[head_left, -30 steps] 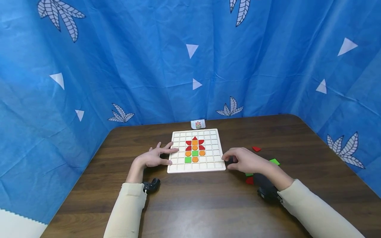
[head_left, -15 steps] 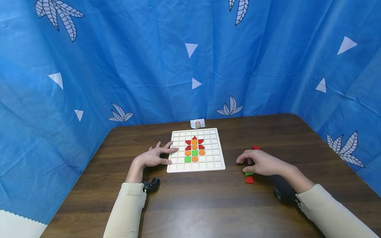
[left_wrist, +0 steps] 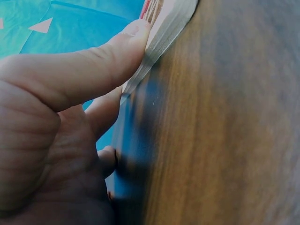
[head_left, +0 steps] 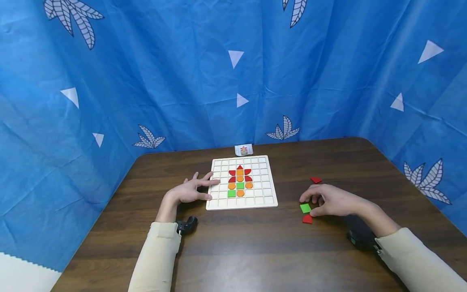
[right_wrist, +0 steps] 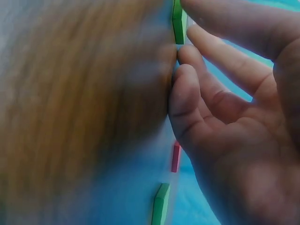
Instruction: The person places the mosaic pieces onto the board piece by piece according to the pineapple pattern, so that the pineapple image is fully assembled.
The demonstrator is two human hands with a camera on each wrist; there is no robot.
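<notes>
My left hand (head_left: 189, 191) rests on the left edge of a white grid board (head_left: 259, 200), fingers spread and thumb on its near left part. Coloured tiles form a figure on the board: red pieces, orange circles (head_left: 240, 194) and green squares (head_left: 231, 194). In the left wrist view the thumb (left_wrist: 108, 63) touches the board's rim. My right hand (head_left: 330, 200) is low over the table, right of the board, fingers bent and apart around a loose green square tile (head_left: 305, 208). That tile (right_wrist: 179, 21) lies flat near the thumb and fingertips in the right wrist view.
A red tile (head_left: 307, 219) lies just in front of the green one, and another red tile (head_left: 315, 179) lies behind the hand. Another green tile (right_wrist: 161, 204) shows in the right wrist view. A small picture card (head_left: 243, 150) lies behind the board, near the blue curtain (head_left: 204, 81).
My right hand has moved right, away from the board's right edge to the loose tiles, uncovering the green square. My left hand has stayed on the board.
</notes>
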